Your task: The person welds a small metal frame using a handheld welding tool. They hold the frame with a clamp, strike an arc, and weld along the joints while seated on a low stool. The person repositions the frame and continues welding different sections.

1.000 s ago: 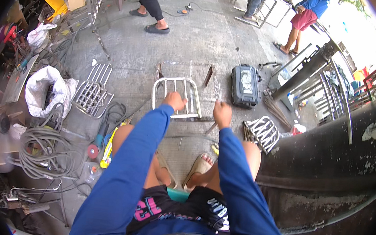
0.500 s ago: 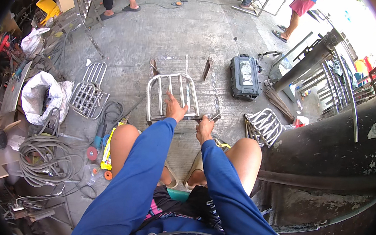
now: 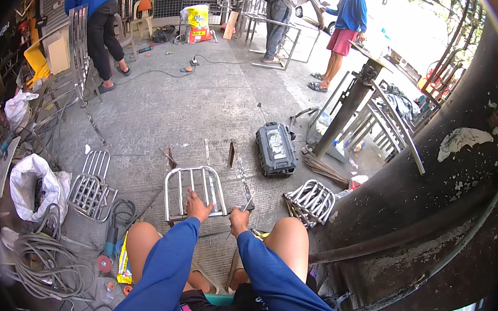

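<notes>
In front of my knees, a shiny tubular metal rack (image 3: 167, 194) with a rounded frame and straight bars lies over dark metal supports. My left hand (image 3: 199, 206) rests at its near edge, fingers spread over the bars and not wrapped round them. To the right of the rack, my right hand (image 3: 239, 218) is closed round a thin metal rod (image 3: 250, 200), which sticks up above the fist and shows a little below it. Beside that hand lies the end of a dark metal bar (image 3: 246, 207).
Stacked metal racks lie at left (image 3: 93, 192) and right (image 3: 311, 201). A grey toolbox (image 3: 276, 149) stands ahead. Coiled cable (image 3: 50, 262), an angle grinder (image 3: 110, 243) and a white sack (image 3: 27, 180) are on the left. A big dark cylinder (image 3: 406, 187) flanks my right. Several people stand farther off.
My view has tilted up and swung right, bringing the people and far workshop into sight. Both hands stay by the rack; the rod in my right hand now points more upright.
</notes>
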The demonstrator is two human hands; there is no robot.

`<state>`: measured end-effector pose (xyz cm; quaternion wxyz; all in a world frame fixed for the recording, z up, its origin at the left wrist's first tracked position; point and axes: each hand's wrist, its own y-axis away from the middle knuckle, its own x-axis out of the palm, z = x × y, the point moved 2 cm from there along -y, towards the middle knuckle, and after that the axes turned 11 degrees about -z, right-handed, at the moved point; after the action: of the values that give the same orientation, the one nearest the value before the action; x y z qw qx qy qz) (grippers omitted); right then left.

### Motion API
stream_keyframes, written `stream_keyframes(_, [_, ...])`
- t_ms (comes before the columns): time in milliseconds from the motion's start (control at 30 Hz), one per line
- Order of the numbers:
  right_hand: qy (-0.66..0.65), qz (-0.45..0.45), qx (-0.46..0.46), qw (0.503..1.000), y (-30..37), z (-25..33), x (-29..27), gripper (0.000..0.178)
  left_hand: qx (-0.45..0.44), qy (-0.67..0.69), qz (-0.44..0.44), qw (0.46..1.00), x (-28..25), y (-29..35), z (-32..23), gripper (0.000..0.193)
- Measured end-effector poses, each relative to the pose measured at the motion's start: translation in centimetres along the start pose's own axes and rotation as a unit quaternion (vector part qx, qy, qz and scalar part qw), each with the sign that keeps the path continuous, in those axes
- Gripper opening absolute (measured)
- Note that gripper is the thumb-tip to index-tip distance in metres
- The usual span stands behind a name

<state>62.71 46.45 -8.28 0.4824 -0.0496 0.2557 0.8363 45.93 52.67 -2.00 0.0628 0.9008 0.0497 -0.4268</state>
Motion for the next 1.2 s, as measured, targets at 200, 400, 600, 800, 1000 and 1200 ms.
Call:
stream_keyframes(200, [0.053, -0.152, -0.202, 0.966, 2.8, 6.9, -3.6, 0.052, 0.017, -0.054, 0.013, 0.998, -0.6, 0.0, -0.4, 0.138])
stream_keyframes(400, [-0.157, 0.232, -0.151, 0.948, 5.5, 18.6, -5.5, 0.039, 0.149, -0.118, -0.003, 0.982, -7.5, -0.7, -7.7, 0.089])
stream_keyframes(600, [-0.059, 0.543, -0.087, 0.833, 12.6, 22.8, -11.7, 0.04, 0.205, 0.421, 0.124, 0.875, -17.1, 3.5, -14.3, 0.062])
stream_keyframes(800, [-0.008, 0.235, -0.611, 0.756, 19.1, 26.2, -20.0, 0.046, 0.261, 0.553, 0.075, 0.787, -24.9, 10.4, -16.7, 0.049])
stream_keyframes(1000, [-0.307, 0.818, -0.394, 0.285, 26.5, 27.1, -32.1, 0.027, 0.542, 0.476, 0.461, 0.516, -34.3, 21.6, -13.6, 0.044])
stream_keyframes(1200, [-0.174, 0.851, -0.411, 0.276, 28.6, 27.3, -35.0, 0.017, 0.587, 0.467, 0.596, 0.286, -36.2, 27.5, -15.2, 0.03])
